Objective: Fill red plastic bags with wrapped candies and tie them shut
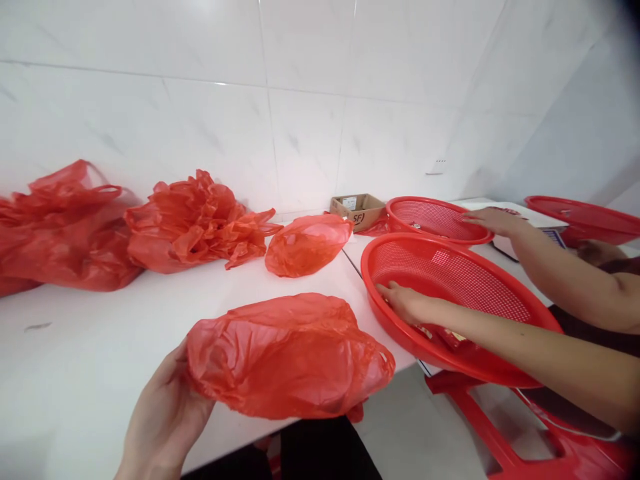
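Observation:
My left hand (167, 403) grips the left end of a thin red plastic bag (290, 360), its fingers partly behind the film. The bag is puffed out and crumpled, and its right end reaches past the front edge of the white table. I cannot make out anything inside it. My right hand does not show; the bag could be covering it. Behind the held bag lies a smaller red plastic bag (310, 247), and beside that is a bunched pile of red bags (195, 223).
Another red bag heap (70, 233) lies far left. A co-worker's hands (405, 303) reach into a large red perforated basket (500, 287) and over a smaller basket (430, 210). Behind stand a cardboard box (363, 210) and a scale (530, 223). A red stool (495, 433) is below.

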`<act>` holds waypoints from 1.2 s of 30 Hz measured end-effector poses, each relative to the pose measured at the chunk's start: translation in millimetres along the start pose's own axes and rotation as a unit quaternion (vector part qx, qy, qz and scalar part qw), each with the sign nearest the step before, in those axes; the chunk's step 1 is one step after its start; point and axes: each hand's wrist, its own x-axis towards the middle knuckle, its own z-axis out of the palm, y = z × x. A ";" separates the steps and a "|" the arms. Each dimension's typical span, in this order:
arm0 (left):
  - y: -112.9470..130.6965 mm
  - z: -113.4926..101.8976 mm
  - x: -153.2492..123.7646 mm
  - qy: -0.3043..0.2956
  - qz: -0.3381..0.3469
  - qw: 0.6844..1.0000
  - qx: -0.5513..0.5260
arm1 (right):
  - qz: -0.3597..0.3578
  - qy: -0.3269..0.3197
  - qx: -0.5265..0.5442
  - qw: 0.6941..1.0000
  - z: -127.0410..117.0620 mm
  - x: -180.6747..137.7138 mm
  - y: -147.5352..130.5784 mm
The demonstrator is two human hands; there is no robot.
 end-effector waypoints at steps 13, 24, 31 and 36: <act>-9.1 3.9 -10.0 -0.029 0.005 0.999 0.023 | 0.124 -0.194 0.048 0.972 -48.2 36.2 -32.3; -10.7 7.6 -15.3 -0.025 0.001 1.000 0.013 | 0.014 -0.247 -0.049 0.968 -9.2 25.5 -18.5; -8.5 -0.5 -14.5 -0.026 -0.001 1.000 0.009 | 0.054 -0.177 0.096 0.978 -58.2 40.9 -43.3; -14.8 16.2 -21.8 -0.037 -0.008 0.999 -0.006 | -0.013 -0.183 0.245 0.952 -57.2 -3.2 -123.2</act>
